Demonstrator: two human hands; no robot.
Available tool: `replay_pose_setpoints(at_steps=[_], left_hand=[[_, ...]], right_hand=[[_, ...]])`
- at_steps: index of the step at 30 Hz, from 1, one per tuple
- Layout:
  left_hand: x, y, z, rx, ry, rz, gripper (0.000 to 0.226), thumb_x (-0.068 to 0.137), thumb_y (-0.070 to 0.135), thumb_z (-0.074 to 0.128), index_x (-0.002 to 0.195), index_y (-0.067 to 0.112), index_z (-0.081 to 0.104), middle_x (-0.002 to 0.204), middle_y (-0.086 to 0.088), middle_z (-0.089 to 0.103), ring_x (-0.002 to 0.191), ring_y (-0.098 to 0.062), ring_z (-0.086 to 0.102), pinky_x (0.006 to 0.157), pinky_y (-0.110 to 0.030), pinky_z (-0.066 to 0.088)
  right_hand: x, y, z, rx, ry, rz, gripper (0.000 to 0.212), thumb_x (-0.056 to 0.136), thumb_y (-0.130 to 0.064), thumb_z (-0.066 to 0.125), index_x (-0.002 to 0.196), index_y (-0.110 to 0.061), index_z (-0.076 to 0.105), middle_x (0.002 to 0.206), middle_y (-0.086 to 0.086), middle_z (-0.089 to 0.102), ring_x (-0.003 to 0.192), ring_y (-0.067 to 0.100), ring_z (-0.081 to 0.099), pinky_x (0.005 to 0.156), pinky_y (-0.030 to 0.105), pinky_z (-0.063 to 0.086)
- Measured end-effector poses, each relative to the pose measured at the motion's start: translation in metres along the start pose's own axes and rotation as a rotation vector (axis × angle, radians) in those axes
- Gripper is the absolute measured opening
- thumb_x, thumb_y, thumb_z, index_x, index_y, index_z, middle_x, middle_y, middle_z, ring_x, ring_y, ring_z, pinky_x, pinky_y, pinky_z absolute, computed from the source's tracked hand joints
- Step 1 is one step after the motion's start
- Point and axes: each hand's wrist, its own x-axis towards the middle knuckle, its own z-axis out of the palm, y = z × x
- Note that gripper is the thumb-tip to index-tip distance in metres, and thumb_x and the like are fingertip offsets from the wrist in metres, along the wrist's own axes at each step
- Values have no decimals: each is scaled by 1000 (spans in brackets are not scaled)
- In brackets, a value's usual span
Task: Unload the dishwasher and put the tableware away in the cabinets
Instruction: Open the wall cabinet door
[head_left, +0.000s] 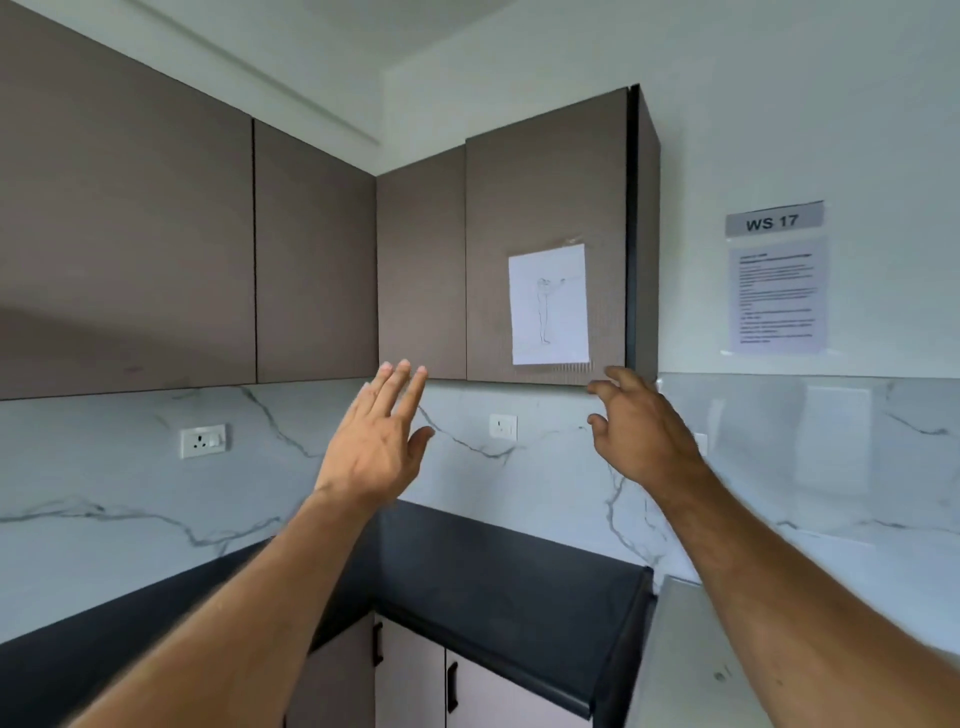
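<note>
**Both hands raised to a closed wall cabinet, no tableware in view**

Left hand (376, 441), near frame centre: held up flat, fingers straight and close together, thumb apart toward 3 o'clock, holding nothing; fingertips level with the lower edge of the corner cabinet door (422, 260), contact not confirmable. Right hand (636, 431), at 3 o'clock from the left: fingers loosely curled and spread, empty, tips at the bottom edge of the right cabinet door (545, 208), below the taped sheet with a line drawing (549, 305); touching or just short cannot be told.

Task's thing: no dishwasher or tableware anywhere in this view, so location not determinable. Cabinets at 9 to 12 o'clock all shut. Dark countertop (509, 571) at 6 o'clock, marble-look backsplash (130, 467) with a socket (203, 440) at 9 o'clock, wall notice marked WS 17 (774, 221) at 2 o'clock.

Handling, as a judgement: handleless door, rigid panel, light to swing on hinges; best taken at the lower edge near the 3 o'clock corner, fingertips hooked under and pulled outward. Smooth face likely to give little purchase to a flat palm. Dark gap at the door's right side suggests the free edge there, not certain. Tableware likely hard, breakable, possibly wet and slippery; a full wrap-around grip advisable over a fingertip pinch
</note>
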Motion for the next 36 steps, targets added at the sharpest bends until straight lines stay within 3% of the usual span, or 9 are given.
replay_pose_setpoints(at_steps=[6,15,23,28,36], left_hand=[[40,-89,37,-13,47,-5,68,102,43,37,158,17,7,164,-3,11,152,-19,-1,123,-33,3],[88,-206,116,-83,57,20,69,102,45,35,158,21,3,165,2,1,151,-13,-6,119,-26,-2],[112,-211,209,-264,17,25,69,102,36,42,158,21,4,165,3,4,151,-14,-1,122,-30,9],[139,-209,275,-249,29,130,69,101,28,42,158,20,5,165,3,7,151,-12,0,118,-24,0],[211,-220,355,-297,15,136,69,100,16,44,158,17,5,164,2,6,145,-1,-8,117,-21,-4]], right_hand=[[67,-55,49,-45,36,6,48,92,-14,56,139,-18,51,154,4,36,134,26,41,105,35,39],[165,-120,128,-69,43,69,60,85,-6,60,142,-19,47,156,5,30,135,28,39,106,37,39],[205,-104,189,-171,6,77,60,85,-5,60,142,-19,46,157,4,30,135,27,38,102,39,42],[243,-73,236,-181,15,94,62,83,-5,61,142,-17,46,157,7,30,135,29,38,101,40,42],[313,-21,303,-183,-8,94,68,80,-5,65,143,-16,44,157,9,28,136,31,37,103,42,41]])
